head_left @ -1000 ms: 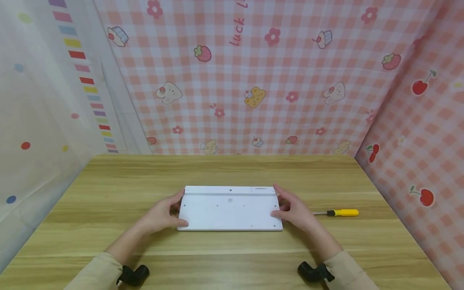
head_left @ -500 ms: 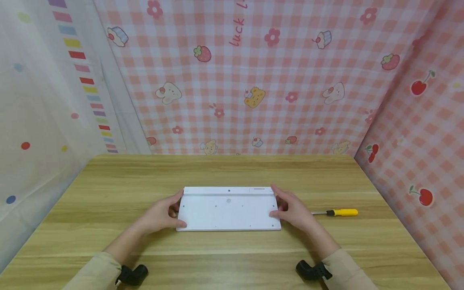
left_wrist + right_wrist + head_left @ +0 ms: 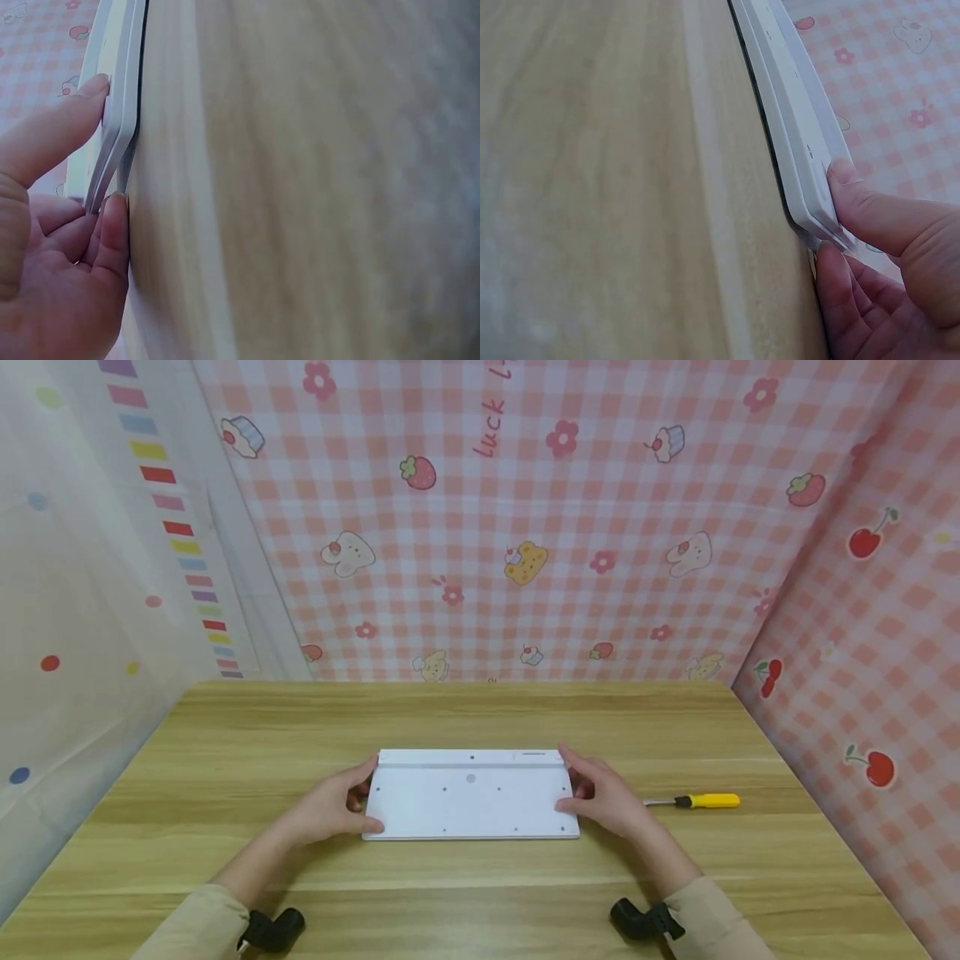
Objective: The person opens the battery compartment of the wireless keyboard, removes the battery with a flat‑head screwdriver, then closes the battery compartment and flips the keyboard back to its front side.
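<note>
A slim white keyboard (image 3: 470, 806) lies underside up on the wooden table, its raised bar along the far edge. Small screws dot its back. My left hand (image 3: 333, 802) grips the left end, thumb (image 3: 56, 131) on the upper face and fingers curled at the edge below. At the other end, my right hand (image 3: 606, 797) holds the keyboard the same way, its thumb (image 3: 874, 214) pressed on top. Both wrist views show the layered rim of the keyboard close to the tabletop. The keys are hidden underneath.
A screwdriver (image 3: 708, 801) with a yellow and black handle lies right of my right hand, its tip partly hidden behind that hand. The wooden table (image 3: 465, 902) ends at a pink checked cloth (image 3: 465, 510) at the back.
The keyboard and both hands have shifted very slightly to the left. Both grips look the same, and the screwdriver stays in place.
</note>
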Available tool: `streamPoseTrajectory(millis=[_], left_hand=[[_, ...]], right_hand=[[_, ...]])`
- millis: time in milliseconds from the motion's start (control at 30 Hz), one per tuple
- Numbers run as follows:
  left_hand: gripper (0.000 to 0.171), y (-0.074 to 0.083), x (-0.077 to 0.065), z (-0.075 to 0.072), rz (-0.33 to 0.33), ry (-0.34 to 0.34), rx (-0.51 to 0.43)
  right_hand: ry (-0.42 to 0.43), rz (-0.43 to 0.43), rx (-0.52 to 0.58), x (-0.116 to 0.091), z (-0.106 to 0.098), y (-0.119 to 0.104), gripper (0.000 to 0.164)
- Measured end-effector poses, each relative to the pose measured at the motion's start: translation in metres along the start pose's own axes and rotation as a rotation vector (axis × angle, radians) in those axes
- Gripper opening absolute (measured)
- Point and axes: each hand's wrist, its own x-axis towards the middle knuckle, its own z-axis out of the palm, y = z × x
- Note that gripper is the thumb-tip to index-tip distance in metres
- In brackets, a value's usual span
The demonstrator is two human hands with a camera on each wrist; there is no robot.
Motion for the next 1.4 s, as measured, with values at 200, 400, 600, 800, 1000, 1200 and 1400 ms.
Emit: streamPoseTrajectory(millis=[200,400,600,800,1000,1200,1400], left_hand=[[0.1,-0.0014,0.0002,-0.0004,0.01,-0.009,0.009],[0.1,-0.0015,-0.0007,-0.0009,0.017,-0.017,0.024],[0.099,-0.0011,-0.0014,-0.0011,0.045,-0.023,0.039],[0.099,-0.0029,-0.0015,-0.0008,0.051,-0.039,0.046],[0.1,-0.0027,-0.0021,0.0001,0.054,-0.052,0.055],[0.1,-0.0011,-0.0028,-0.0008,0.059,-0.051,0.066],[0.098,-0.0001,0.0001,-0.0026,0.043,-0.051,0.091]], right_hand=[[0.002,-0.006,0.0,-0.0009,-0.0017,-0.0002,0.081],[0.002,0.004,0.012,-0.0016,-0.0011,-0.0007,0.078],[0.004,0.019,0.009,-0.0015,0.0,0.0008,0.075],[0.003,0.035,0.001,-0.0036,-0.0003,0.0013,0.076],[-0.004,0.04,0.021,-0.006,-0.0009,0.0016,0.076],[-0.008,0.038,0.036,-0.0051,-0.0008,0.0014,0.076],[-0.01,0.048,0.029,-0.0052,-0.0021,-0.0007,0.075]])
